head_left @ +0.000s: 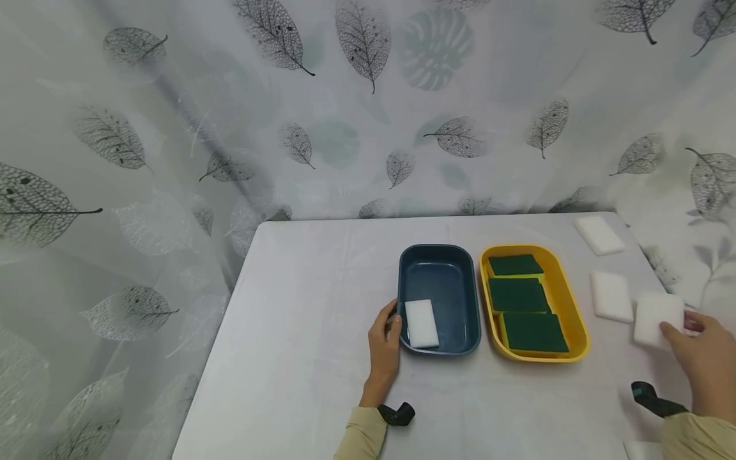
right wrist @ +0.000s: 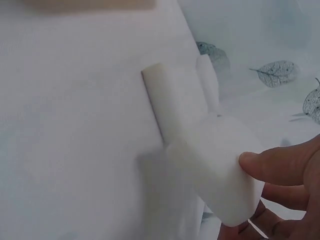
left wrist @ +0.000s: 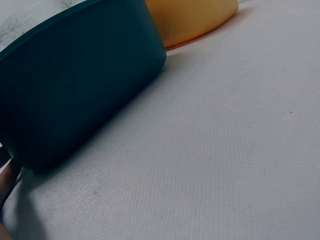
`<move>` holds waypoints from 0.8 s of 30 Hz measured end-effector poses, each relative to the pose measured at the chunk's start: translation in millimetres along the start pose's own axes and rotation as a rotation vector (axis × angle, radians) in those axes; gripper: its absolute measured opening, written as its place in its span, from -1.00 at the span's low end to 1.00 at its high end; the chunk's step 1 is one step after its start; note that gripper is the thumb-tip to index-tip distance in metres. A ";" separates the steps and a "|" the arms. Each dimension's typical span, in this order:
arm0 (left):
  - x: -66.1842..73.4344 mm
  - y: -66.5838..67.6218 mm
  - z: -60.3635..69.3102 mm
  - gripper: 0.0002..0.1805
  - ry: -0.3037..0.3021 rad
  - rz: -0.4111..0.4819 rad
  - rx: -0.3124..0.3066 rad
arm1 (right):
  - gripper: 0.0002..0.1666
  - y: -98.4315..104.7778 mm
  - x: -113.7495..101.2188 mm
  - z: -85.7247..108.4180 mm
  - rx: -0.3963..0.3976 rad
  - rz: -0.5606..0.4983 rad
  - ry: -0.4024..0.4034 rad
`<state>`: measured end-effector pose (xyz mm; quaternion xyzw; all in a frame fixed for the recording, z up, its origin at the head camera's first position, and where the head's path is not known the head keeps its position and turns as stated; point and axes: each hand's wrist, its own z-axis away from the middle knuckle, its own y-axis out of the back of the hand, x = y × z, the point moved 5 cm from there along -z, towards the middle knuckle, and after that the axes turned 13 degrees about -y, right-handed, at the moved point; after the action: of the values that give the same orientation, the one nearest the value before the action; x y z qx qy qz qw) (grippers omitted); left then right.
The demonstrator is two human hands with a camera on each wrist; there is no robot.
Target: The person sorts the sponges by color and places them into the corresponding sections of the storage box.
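White block (head_left: 655,318): plain, rectangular, rounded corners, pinched between right hand (head_left: 704,351) thumb and fingers, tilted in the right wrist view, just right of another white block (head_left: 611,296). Blue tub (head_left: 457,324): rectangular, rounded corners, upright on the table (head_left: 310,319), left hand (head_left: 384,342) touching its left side. One white block (head_left: 421,324) lies inside, near-left corner.

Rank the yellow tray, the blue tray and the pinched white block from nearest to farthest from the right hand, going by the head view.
1. White block: in the right hand itself.
2. Yellow tray: to that hand's left.
3. Blue tray: farther left, beyond the yellow tray.
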<state>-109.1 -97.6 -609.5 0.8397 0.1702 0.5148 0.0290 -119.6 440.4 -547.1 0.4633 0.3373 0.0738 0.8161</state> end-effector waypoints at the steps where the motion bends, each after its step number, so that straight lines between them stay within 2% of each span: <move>1: -0.2 -0.2 -0.1 -0.57 0.001 0.000 -0.003 | -0.22 1.7 -1.4 1.7 -0.003 0.001 0.006; 5: -1.4 -0.3 -0.5 -0.57 0.009 -0.005 -0.012 | -0.18 6.1 -10.7 11.3 -0.038 -0.011 0.027; 8: -2.5 0.3 -0.5 -0.57 0.011 -0.019 -0.013 | -0.11 5.0 -20.9 21.4 -0.094 -0.054 0.070; 14: -2.4 -0.3 -0.4 -0.56 0.009 -0.035 -0.019 | 0.05 -1.3 -45.9 43.0 -0.211 -0.176 0.267; 18: -2.2 -0.5 0.4 -0.56 0.006 -0.031 -0.019 | 0.06 -7.4 -63.3 56.0 -0.288 -0.208 0.381; 24: -2.0 0.0 0.7 -0.57 0.009 -0.017 -0.014 | 0.03 -21.6 -87.3 76.5 -0.349 -0.187 0.473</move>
<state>-109.4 -98.2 -611.5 0.8356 0.1741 0.5196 0.0383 -142.9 336.5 -496.2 0.2530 0.5414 0.1610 0.7855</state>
